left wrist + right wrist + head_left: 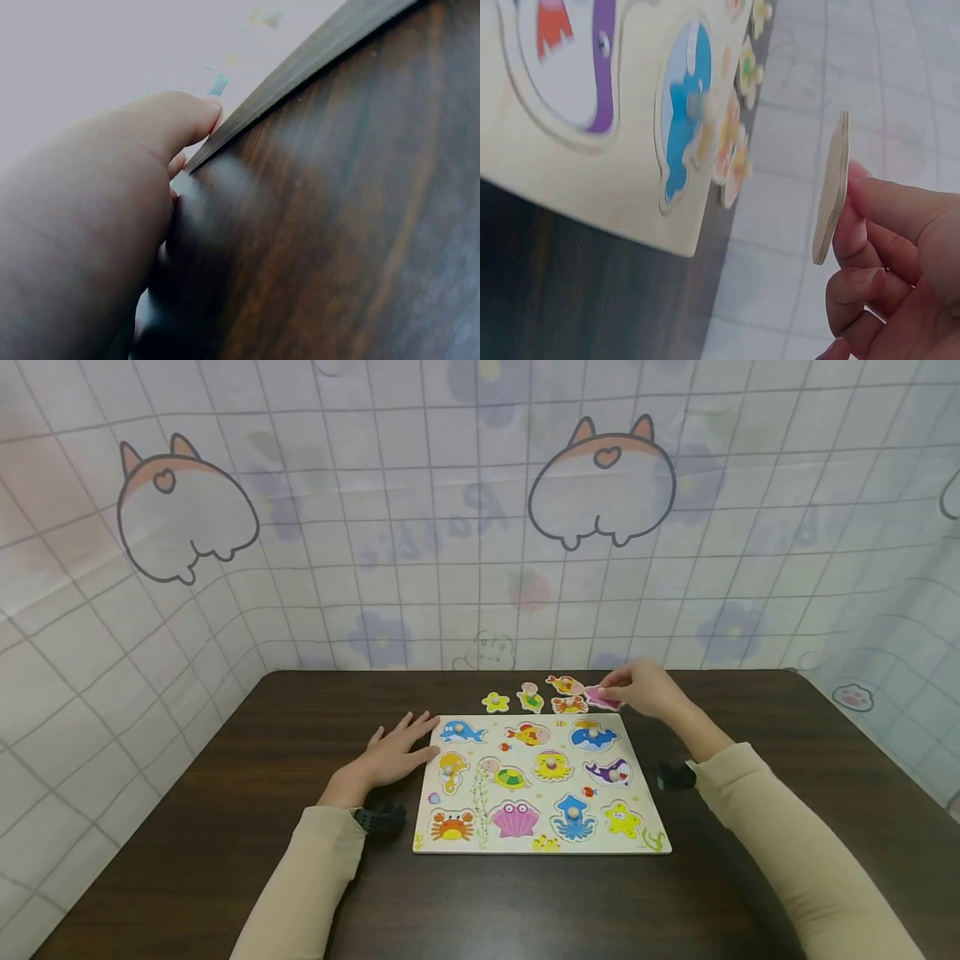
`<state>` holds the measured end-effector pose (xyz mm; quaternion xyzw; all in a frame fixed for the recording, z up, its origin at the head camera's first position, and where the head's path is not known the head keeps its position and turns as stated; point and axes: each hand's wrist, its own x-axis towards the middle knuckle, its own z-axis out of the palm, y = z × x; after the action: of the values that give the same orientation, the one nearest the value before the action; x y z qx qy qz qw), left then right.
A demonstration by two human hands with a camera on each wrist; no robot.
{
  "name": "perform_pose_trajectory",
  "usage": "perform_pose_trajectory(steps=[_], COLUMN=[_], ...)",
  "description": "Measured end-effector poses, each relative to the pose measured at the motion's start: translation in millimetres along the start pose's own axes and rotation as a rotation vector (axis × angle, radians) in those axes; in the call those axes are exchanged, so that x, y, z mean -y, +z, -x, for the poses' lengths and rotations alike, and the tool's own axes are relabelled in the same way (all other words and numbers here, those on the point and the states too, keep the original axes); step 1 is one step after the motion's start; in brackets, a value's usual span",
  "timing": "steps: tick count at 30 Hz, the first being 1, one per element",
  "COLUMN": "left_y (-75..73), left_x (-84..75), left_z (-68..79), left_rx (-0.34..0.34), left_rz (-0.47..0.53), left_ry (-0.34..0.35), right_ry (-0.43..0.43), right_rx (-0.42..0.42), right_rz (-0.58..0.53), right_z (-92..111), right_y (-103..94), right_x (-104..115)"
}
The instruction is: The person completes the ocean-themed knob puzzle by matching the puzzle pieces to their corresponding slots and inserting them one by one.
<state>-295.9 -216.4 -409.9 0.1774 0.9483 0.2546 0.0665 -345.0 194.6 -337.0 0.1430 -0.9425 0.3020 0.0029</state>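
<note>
A wooden sea-animal puzzle board (465,797) lies flat on the table. Beyond its far right corner, my right hand (651,689) pinches a pink shell puzzle piece (602,697) between thumb and fingertips. In the right wrist view the shell piece (831,195) is seen edge-on, raised beside the board, its bare wood side showing. My left hand (393,756) rests at the board's left edge with fingers spread, and its thumb (196,116) lies over that edge. Knobbed pieces such as the squid (573,818), octopus (551,766) and whale (592,737) sit in their recesses.
Along the board's far edge lie a star piece (495,702), a turtle piece (530,700), a fish piece (567,686) and a crab piece (570,705). The dark wooden table (480,902) ends at a patterned curtain (450,593) behind.
</note>
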Motion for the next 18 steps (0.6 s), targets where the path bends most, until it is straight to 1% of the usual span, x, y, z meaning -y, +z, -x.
perform_pose_trajectory(steps=[5, 9, 18], left_y=[-0.3, -0.1, -0.3], left_x=[0.9, 0.7, 1.0], left_z=[0.4, 0.2, 0.2], left_rx=[0.003, 0.007, 0.007], left_rz=[0.004, 0.004, 0.004], left_ry=[0.004, 0.003, 0.003], right_ry=[-0.030, -0.031, -0.074], right_rx=[0.012, 0.033, 0.059], right_rz=[0.011, 0.005, -0.005], right_z=[8.5, 14.3, 24.4], right_y=[8.3, 15.0, 25.7], right_x=[10.4, 18.9, 29.1])
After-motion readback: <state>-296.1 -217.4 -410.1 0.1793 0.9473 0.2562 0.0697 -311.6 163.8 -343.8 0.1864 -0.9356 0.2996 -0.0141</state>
